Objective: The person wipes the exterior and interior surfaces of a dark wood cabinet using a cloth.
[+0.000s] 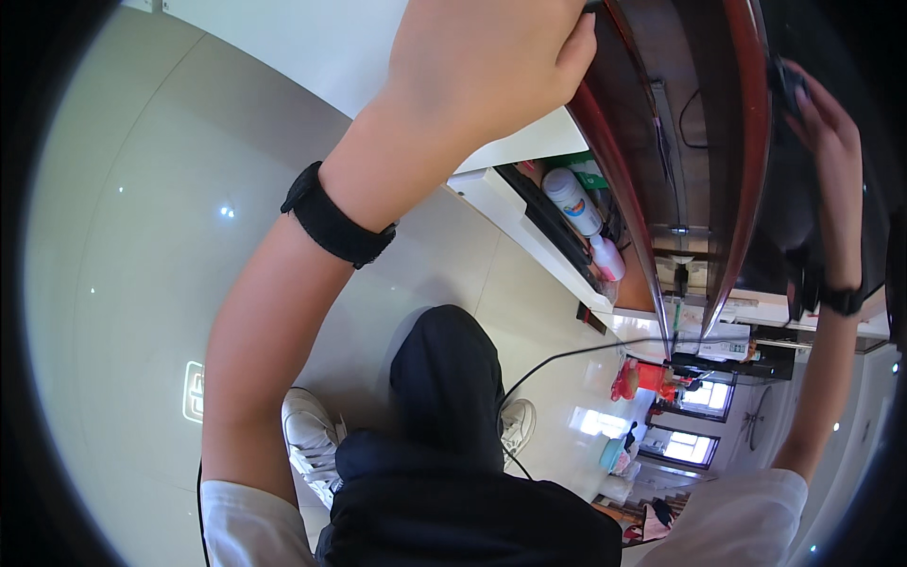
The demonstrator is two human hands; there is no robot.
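Observation:
My left hand (489,64) is at the top, beside the red-brown wooden edge (609,166) of a cabinet or table. Its thumb is bent at that edge, while the other fingers lie outside the picture, so its grip is unclear. A black strap (336,216) circles my left forearm. At the far right, my right hand (825,117) has its fingers closed around a small dark object (788,81), held by a glossy black surface (786,184). The object's kind is too blurred to tell. Between the hands runs a dark recess (652,49) with a thin cable inside.
Below the wooden edge, a white drawer (489,191) stands pulled out, holding a white bottle (572,200) and a smaller pink-and-white bottle (606,258). A black cable (560,356) crosses from my lap towards the furniture. Red bags (641,379) lie farther off on the tiled floor (142,298).

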